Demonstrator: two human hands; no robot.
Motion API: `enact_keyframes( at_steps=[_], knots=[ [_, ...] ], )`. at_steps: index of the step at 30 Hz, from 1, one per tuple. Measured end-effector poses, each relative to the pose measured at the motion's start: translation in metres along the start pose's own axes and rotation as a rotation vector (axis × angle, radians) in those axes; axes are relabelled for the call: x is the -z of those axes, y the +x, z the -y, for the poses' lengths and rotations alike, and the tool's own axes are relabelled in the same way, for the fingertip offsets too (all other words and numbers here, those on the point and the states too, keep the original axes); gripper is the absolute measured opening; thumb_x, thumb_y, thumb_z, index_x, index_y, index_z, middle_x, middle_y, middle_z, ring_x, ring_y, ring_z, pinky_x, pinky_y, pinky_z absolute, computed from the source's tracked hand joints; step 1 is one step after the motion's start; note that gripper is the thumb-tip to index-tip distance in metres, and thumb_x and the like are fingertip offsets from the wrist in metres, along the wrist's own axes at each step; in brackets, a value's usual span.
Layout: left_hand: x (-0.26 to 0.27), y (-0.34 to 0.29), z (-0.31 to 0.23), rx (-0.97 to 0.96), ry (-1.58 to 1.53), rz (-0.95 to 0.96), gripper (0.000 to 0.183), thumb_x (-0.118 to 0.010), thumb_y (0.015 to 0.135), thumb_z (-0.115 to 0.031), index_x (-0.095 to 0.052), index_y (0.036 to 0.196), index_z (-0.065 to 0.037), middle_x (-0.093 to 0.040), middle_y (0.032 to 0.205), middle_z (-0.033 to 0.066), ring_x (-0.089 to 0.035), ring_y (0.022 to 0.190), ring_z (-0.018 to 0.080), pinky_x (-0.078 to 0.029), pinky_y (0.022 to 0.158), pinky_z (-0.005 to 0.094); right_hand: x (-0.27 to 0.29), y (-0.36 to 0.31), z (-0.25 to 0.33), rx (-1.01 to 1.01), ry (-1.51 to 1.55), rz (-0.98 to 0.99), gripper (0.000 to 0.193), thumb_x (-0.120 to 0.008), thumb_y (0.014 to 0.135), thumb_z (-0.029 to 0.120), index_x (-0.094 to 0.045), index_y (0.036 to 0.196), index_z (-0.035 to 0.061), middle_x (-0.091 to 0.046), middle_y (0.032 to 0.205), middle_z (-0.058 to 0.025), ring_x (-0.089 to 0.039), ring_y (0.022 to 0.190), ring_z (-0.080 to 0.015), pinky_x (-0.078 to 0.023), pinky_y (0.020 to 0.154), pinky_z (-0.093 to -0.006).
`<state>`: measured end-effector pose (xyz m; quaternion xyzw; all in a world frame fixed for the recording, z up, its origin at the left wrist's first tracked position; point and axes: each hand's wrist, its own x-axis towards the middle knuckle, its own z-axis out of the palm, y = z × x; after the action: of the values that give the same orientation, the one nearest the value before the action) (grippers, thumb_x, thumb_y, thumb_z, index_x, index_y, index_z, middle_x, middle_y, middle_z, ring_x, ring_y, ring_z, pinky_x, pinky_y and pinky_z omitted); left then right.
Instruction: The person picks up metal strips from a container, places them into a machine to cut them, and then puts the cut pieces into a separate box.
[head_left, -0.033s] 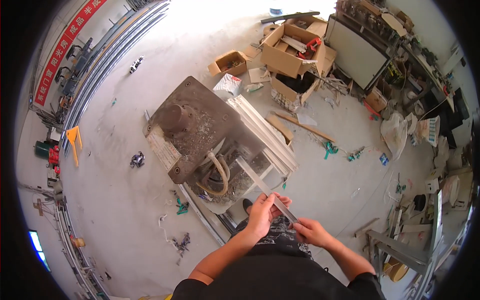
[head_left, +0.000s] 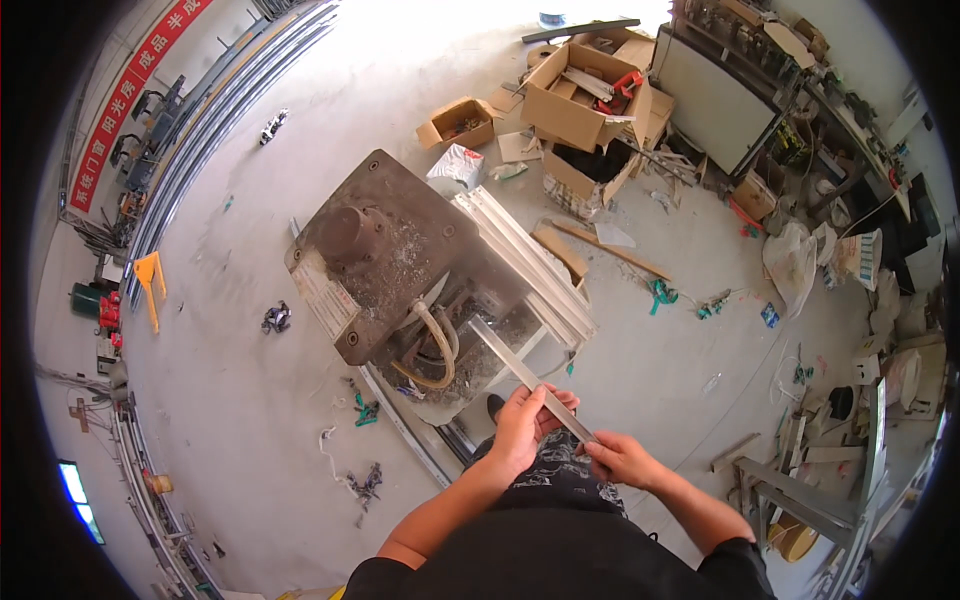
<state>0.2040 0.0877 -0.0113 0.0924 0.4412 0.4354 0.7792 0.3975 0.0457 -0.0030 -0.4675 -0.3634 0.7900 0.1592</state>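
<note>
A long, flat, pale metal strip (head_left: pixel 508 357) slants between my hands and the grimy machine ahead. My left hand (head_left: pixel 520 425) wraps its fingers round the strip around its middle. The near end is pinched in my right hand (head_left: pixel 622 461), thumb on top. At its far end the strip reaches the open front of the machine (head_left: pixel 395 225), beside a curved tan hose (head_left: pixel 440 352). Whether the tip touches anything in there I cannot tell. The machine has a brown metal top plate with a round raised hub and scattered shavings.
White profiles (head_left: pixel 530 265) lie stacked along the machine's right side. Cardboard boxes (head_left: pixel 570 110) and a foil-like packet (head_left: pixel 458 167) stand beyond. Green scraps (head_left: pixel 662 295) and dark clumps (head_left: pixel 276 318) litter the floor. Long metal bars (head_left: pixel 225 115) run along the left; a metal frame (head_left: pixel 800 495) stands at right.
</note>
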Motion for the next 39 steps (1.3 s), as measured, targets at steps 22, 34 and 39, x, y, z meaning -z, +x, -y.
enact_keyframes(
  at_steps=[22,34,39],
  knots=[
    [0.034,0.039,0.014,-0.047,0.1,-0.236,0.017,-0.042,0.095,-0.018,-0.05,0.1,-0.003,-0.062,0.098,0.0155,-0.064,0.092,0.0279,-0.053,0.078,0.0374,0.019,0.063,-0.023,-0.066,-0.008,0.096,0.025,-0.044,0.096,0.024,-0.054,0.085,0.0047,-0.041,0.053,0.0026,-0.033,0.042,-0.0068,-0.025,0.037,-0.0222],
    [0.051,0.041,-0.003,-0.013,0.111,-0.208,0.018,-0.043,0.095,-0.019,-0.05,0.099,-0.003,-0.063,0.097,0.0154,-0.063,0.093,0.0272,-0.053,0.078,0.0366,0.002,0.077,-0.018,-0.11,0.04,0.092,0.026,-0.044,0.096,0.025,-0.056,0.086,0.0035,-0.041,0.051,0.0018,-0.037,0.042,-0.0072,-0.029,0.04,-0.0222],
    [0.059,0.044,-0.011,0.118,0.052,-0.096,0.017,-0.041,0.096,-0.017,-0.048,0.1,-0.003,-0.06,0.107,0.0191,-0.059,0.102,0.0311,-0.05,0.087,0.0417,0.007,0.084,-0.034,-0.111,0.088,0.057,0.026,-0.046,0.095,0.028,-0.057,0.086,0.0057,-0.041,0.051,0.003,-0.033,0.04,-0.0064,-0.024,0.037,-0.0224]
  ],
)
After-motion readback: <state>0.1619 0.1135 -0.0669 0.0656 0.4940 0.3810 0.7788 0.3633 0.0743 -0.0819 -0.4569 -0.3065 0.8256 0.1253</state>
